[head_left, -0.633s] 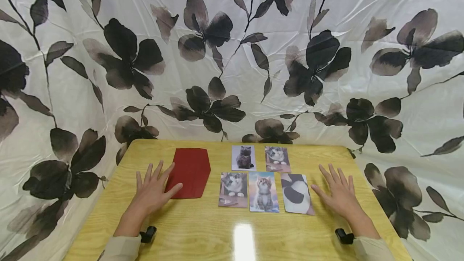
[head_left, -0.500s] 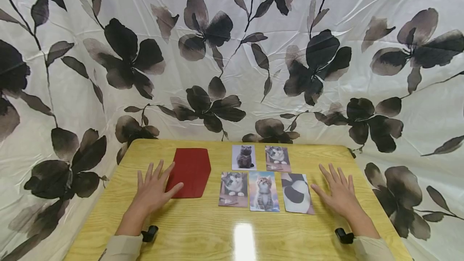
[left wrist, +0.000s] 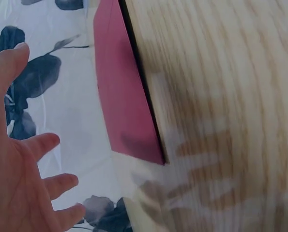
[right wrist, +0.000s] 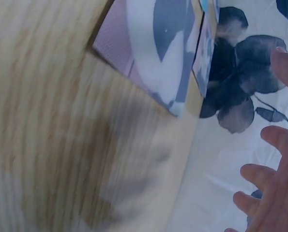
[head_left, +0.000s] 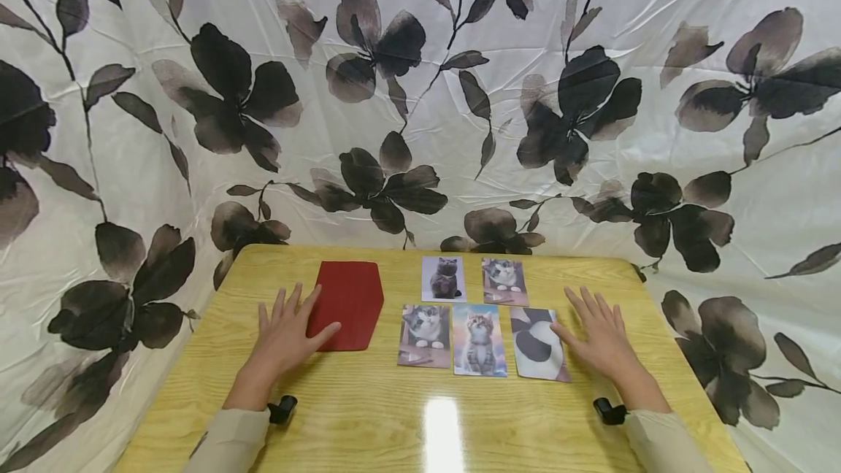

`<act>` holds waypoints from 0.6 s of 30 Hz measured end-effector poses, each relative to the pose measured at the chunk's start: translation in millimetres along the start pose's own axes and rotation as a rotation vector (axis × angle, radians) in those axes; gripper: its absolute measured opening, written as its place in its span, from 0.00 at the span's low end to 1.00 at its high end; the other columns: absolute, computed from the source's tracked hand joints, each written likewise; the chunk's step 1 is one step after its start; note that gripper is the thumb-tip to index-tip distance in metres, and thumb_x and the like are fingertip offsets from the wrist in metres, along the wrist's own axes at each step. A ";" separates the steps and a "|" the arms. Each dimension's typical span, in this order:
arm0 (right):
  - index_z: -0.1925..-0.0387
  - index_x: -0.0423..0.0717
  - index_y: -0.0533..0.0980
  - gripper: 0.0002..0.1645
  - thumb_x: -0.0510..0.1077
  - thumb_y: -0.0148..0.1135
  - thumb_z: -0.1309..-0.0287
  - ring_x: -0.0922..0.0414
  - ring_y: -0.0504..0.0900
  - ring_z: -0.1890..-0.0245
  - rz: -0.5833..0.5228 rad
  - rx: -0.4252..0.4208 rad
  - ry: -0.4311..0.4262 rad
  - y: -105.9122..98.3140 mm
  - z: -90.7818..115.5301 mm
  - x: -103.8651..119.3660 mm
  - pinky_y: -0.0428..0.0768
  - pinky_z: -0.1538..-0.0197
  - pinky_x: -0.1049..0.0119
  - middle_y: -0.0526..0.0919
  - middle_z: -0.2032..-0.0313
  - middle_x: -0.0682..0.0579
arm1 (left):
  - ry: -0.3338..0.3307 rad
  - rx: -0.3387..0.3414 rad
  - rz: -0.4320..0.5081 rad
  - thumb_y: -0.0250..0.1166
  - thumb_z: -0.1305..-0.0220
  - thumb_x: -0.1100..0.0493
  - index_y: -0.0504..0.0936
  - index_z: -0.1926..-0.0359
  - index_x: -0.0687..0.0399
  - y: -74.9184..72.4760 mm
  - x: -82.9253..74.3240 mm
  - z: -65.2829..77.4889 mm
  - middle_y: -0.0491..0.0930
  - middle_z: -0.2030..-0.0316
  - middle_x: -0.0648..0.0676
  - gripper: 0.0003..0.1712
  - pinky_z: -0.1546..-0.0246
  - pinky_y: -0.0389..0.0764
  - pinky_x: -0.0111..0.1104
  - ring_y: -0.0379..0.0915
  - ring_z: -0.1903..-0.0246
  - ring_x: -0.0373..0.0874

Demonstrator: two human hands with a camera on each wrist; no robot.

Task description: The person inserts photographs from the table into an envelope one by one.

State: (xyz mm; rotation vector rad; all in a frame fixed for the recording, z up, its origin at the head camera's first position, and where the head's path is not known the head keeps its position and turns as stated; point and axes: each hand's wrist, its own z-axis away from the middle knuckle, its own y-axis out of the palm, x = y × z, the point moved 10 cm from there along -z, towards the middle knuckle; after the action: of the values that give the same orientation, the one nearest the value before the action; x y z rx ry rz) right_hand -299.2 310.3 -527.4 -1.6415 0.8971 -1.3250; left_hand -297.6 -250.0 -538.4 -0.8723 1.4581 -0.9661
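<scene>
My left hand [head_left: 285, 334] hovers over the table at the left, fingers spread, holding nothing. Its fingertips and thumb overlap the left side of a flat red six-sided piece [head_left: 351, 305] in the head view; the left wrist view shows hand and piece apart. On the right, my right hand [head_left: 601, 338] is also spread and holds nothing. Nearest to it lies a card with a black-and-white close-up [head_left: 539, 345], at its thumb tip in the head view. Beside that card lie a tabby kitten card [head_left: 479, 341] and a grey-and-white cat card [head_left: 423, 334].
Behind these lie a dark grey cat card [head_left: 443, 279] and a second grey-and-white cat card [head_left: 504, 282]. The yellow wooden table [head_left: 368, 414] ends at a white floral cloth [head_left: 473, 152] behind and at both sides. Light glares on the table's front middle.
My two hands have moved a little inward, the left one to the right and the right one to the left. The head view has tilted down slightly. The cards and red piece stay put.
</scene>
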 end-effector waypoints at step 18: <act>0.15 0.45 0.56 0.51 0.64 0.63 0.26 0.26 0.47 0.19 -0.033 0.021 -0.077 22.9 -35.4 40.1 0.41 0.23 0.25 0.52 0.18 0.30 | -0.100 0.099 -0.012 0.61 0.32 0.22 0.50 0.14 0.59 29.6 9.1 -10.4 0.43 0.18 0.76 0.64 0.27 0.33 0.76 0.34 0.20 0.79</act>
State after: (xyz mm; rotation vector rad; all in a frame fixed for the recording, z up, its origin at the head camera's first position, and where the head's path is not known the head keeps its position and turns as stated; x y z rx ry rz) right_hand -327.1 259.1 -528.8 -1.6857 0.8113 -1.2801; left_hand -308.8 -245.7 -568.8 -0.8451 1.3107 -0.9818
